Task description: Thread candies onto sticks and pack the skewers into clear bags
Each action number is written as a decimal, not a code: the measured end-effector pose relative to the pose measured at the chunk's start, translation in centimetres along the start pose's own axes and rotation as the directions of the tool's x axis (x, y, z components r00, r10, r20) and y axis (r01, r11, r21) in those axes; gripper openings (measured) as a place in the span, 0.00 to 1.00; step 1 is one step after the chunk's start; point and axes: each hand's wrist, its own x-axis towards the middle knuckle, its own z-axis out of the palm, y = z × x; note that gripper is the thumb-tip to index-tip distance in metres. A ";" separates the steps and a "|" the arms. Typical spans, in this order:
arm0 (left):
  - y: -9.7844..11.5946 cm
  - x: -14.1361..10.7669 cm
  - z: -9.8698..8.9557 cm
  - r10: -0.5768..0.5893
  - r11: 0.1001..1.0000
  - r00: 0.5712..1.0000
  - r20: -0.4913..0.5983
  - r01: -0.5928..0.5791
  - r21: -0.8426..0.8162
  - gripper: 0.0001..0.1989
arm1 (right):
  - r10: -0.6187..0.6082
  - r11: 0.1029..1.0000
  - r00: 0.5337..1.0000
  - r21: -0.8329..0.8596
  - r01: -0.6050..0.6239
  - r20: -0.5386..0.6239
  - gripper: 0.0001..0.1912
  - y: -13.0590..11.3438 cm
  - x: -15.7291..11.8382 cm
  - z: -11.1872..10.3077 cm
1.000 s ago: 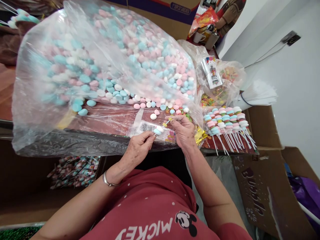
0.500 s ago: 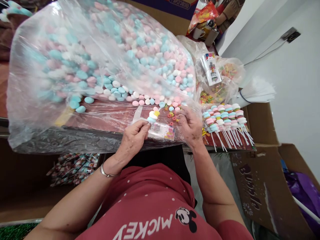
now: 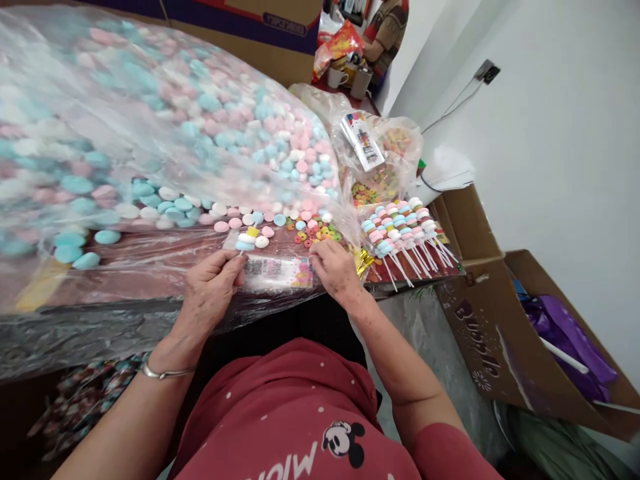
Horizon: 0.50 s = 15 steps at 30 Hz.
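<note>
My left hand (image 3: 213,288) pinches a stick whose upper part carries a candy skewer (image 3: 247,239) of blue and white pieces with a yellow one above. Close to the right end of a clear printed packet (image 3: 280,272), my right hand (image 3: 336,270) has its fingers drawn together; whatever lies between the fingertips is too small to make out. Ring candies (image 3: 320,231) in red, yellow and green lie just beyond it. A large clear bag (image 3: 200,133) of pink, white and blue candies spreads over the table.
Finished-looking skewers (image 3: 405,227) lie in a row at the right, beside gold ties (image 3: 364,261). Behind them are bags of ring candies (image 3: 367,193) and printed packets (image 3: 363,141). An open carton (image 3: 480,333) stands lower right. A person's arm (image 3: 380,50) shows at the back.
The view has shifted, so the table scene sits further left. My right hand has come down from the ring candies towards the printed packet. My left hand still holds the skewer.
</note>
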 end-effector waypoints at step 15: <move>1.2 -0.4 0.5 -0.143 0.976 0.988 -0.055 0.132 -0.172 0.08 | 0.399 0.843 0.917 -0.397 -0.363 0.007 0.14 8.0 0.6 -5.8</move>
